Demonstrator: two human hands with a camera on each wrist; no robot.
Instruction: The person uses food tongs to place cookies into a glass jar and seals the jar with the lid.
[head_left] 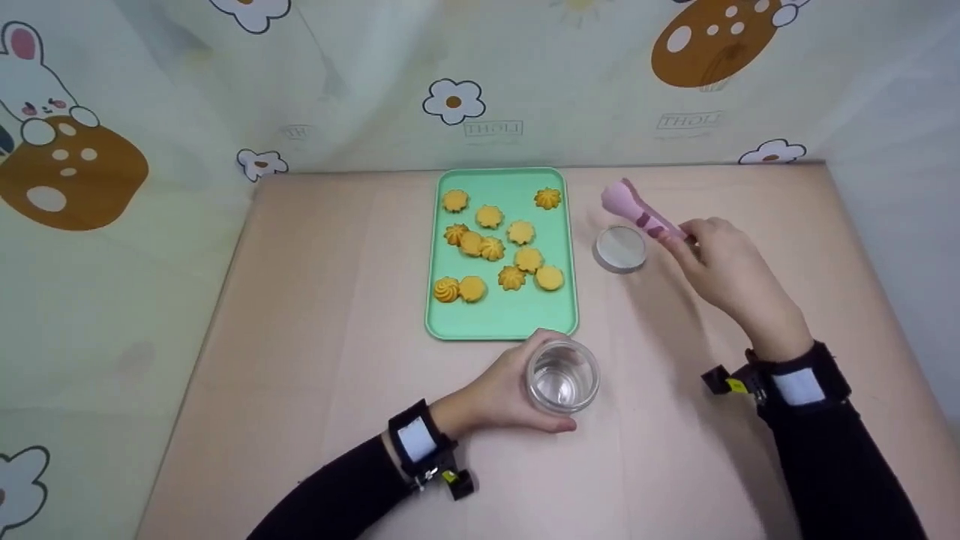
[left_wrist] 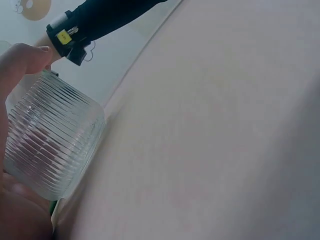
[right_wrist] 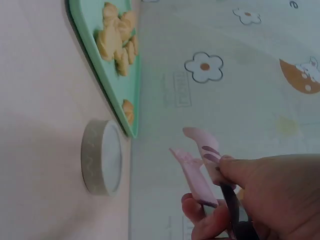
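In the head view my left hand grips a clear glass jar from its left side, its mouth facing up. The left wrist view shows the ribbed wall of that jar with my thumb across it. My right hand holds pink tongs above the table, right of the tray. Their two pink tips stand apart with nothing between them in the right wrist view. Several golden cookies lie on a green tray, some touching one another. A round lid rests on the table beneath the tongs.
The pale pink tabletop spreads around the tray. Along its far edge rises a printed cloth with flowers and mushrooms. A plain pale cloth hangs at the right side.
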